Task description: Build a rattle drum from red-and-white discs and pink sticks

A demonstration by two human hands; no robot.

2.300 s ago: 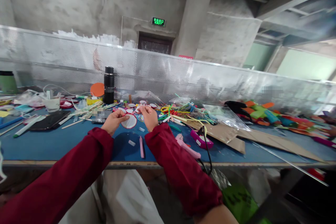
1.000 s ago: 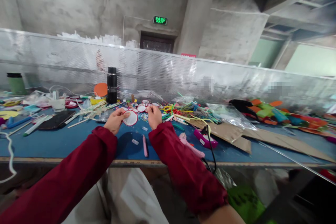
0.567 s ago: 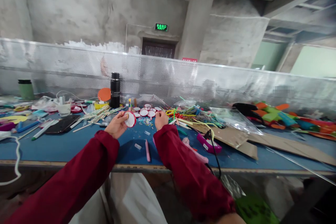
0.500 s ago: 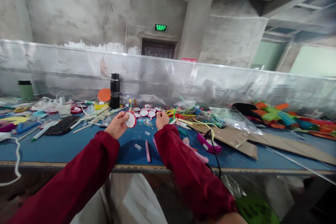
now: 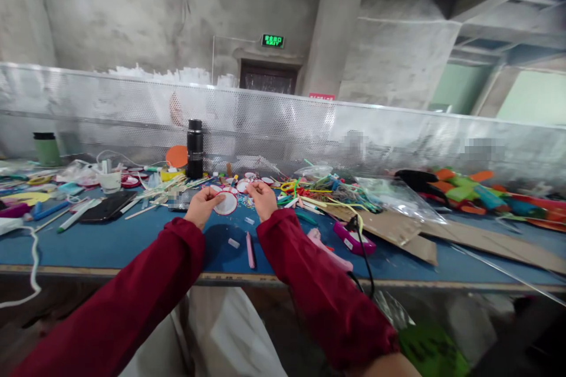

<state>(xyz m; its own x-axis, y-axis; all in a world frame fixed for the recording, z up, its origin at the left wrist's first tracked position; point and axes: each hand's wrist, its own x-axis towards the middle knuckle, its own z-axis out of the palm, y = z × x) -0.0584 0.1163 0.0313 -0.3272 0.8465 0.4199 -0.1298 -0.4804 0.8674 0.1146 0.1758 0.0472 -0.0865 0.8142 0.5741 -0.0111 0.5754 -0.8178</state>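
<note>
Between the thumb and fingers of my left hand [image 5: 201, 206] is a round white disc with a red rim [image 5: 227, 204], its flat white face toward me. Just right of it, my right hand [image 5: 264, 200] is closed in a pinch near the disc's edge; anything in that pinch is too small to make out. Behind both hands lie several similar red-rimmed discs [image 5: 243, 187] and a scatter of tiny coloured bits. On the blue table below are a pink pen-like stick [image 5: 250, 250] and a small translucent block [image 5: 234, 243].
A black bottle [image 5: 195, 150] stands behind my left hand, with a phone [image 5: 108, 207] and thin sticks to the left. Coloured pipe cleaners [image 5: 340, 194], cardboard [image 5: 375, 227] and a purple device with a black cable [image 5: 354, 240] lie right. A perforated metal panel [image 5: 274, 129] runs behind.
My right hand has moved left toward the disc. My left hand has shifted slightly right, and the disc's white face is turned more fully to me. The view has shifted slightly.
</note>
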